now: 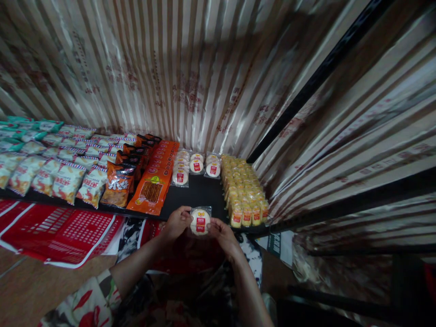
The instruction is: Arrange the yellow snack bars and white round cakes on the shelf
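Observation:
Between my two hands is a round white cracker in a clear wrapper [200, 221] with a red label, held just in front of the black shelf [204, 193]. My left hand [179, 223] pinches its left edge. On the opposite edge, my right hand [223, 232] grips the wrapper with thumb and fingers. Behind it on the shelf stand matching packets in short rows: a left row [180, 175], a middle packet [196, 164] and a right one [213, 169]. Small yellow wrapped snacks [243, 193] fill the shelf's right end.
Left of the crackers lie a long orange snack pack [155, 179], orange-black bags [117, 184] and many white snack bags [68, 180]. Red baskets [68, 231] sit below the shelf. A striped curtain [190, 68] hangs behind, and a black metal post [306, 91] slants at right.

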{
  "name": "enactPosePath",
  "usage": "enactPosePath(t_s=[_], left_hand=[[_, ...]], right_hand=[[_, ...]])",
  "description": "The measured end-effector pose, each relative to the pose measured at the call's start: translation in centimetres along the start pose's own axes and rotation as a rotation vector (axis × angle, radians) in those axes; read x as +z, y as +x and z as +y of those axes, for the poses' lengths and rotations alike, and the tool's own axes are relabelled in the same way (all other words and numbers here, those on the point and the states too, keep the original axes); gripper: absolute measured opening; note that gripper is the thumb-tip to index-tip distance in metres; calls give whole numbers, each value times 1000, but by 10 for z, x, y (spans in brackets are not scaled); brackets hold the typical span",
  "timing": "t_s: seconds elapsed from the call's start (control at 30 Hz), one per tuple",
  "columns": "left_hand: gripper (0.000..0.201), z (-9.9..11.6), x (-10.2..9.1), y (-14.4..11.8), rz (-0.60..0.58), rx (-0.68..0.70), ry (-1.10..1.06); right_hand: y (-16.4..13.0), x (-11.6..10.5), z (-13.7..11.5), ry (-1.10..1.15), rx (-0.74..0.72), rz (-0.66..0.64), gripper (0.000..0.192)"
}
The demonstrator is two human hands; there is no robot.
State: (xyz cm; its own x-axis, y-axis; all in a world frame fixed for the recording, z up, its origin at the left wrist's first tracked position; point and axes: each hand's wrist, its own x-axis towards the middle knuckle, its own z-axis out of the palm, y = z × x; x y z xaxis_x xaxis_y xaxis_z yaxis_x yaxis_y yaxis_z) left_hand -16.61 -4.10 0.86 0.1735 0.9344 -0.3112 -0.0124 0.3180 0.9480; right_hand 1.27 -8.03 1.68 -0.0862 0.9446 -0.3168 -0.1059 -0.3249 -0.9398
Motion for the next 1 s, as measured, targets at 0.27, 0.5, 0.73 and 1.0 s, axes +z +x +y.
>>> enactPosePath(t_s=[0.27,0.5,0.73,1.0], left_hand=[[32,1,10,20,103,-21,-2],[20,4,15,34,209,28,121],[22,12,19,44,213,83,182],[22,19,25,60,238,70,233]], right_hand=[[16,-1,-7,-22,-20,70,53],[35,-4,1,-60,-68,90,48],[48,-7,1,-305,-175,219,33],[58,-9,-7,-635,-232,372,32]])
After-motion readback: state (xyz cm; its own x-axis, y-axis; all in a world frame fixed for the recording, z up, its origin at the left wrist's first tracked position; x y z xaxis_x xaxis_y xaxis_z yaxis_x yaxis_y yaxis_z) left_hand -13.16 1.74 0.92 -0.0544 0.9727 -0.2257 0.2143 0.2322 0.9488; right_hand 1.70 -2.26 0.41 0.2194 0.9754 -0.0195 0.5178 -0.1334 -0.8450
